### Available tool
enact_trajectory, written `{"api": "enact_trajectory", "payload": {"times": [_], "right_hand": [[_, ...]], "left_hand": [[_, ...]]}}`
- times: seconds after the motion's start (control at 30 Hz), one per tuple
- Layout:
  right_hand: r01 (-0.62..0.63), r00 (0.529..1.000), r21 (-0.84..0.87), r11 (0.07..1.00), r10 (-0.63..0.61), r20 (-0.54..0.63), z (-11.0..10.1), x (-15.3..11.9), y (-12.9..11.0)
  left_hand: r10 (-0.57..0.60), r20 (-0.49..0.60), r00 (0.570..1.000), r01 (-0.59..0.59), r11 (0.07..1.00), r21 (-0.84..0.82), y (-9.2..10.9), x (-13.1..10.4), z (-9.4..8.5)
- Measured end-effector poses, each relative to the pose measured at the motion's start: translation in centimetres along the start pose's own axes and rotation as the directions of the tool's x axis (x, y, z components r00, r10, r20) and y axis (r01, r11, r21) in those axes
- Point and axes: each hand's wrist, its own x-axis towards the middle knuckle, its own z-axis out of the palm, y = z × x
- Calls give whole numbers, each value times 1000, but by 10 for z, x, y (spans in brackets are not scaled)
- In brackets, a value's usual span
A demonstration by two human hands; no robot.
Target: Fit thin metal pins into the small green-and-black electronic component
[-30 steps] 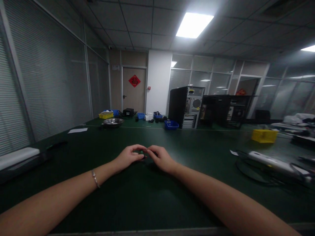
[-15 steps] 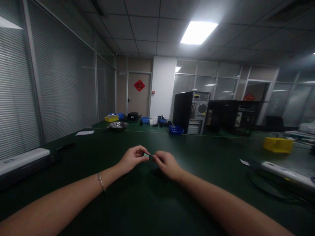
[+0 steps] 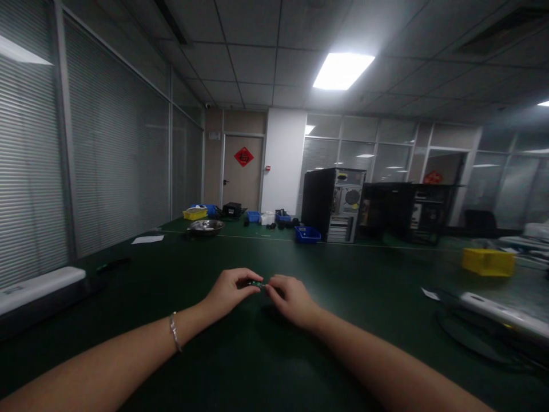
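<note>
Above the dark green table, my left hand pinches a small green circuit board between thumb and fingers. The board's outer end points to the right. My right hand is closed, thumb against forefinger, at that end of the board. Whatever its fingertips grip is too small to make out. Both hands are nearly touching in the middle of the view.
A metal bowl stands at the back left near a white paper. A blue bin is beside an open computer case. To the right are a yellow bin and a white power strip with cables.
The view has tilted up a little, so everything appears lower. The circuit board has turned slightly in my left hand, and both hands keep their pinch.
</note>
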Motion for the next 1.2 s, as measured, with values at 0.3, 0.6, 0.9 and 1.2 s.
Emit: {"api": "enact_trajectory", "payload": {"times": [0.3,0.6,0.9,1.2], "right_hand": [[7,1000,105,994,-6,-9,-1,-1,1],[19,1000,50,999,-20,23,0,-2,1],[6,1000,180,984,-7,6,10,-1,8],[-16,1000,258,966,20,-11,9,-1,8]], "left_hand": [[73,14,997,-73,997,37,3,-1,0],[112,39,993,-115,990,87,-3,-1,-1],[-58,57,997,70,967,-244,-23,2,6],[-130,26,991,131,938,-320,-19,4,9]]}}
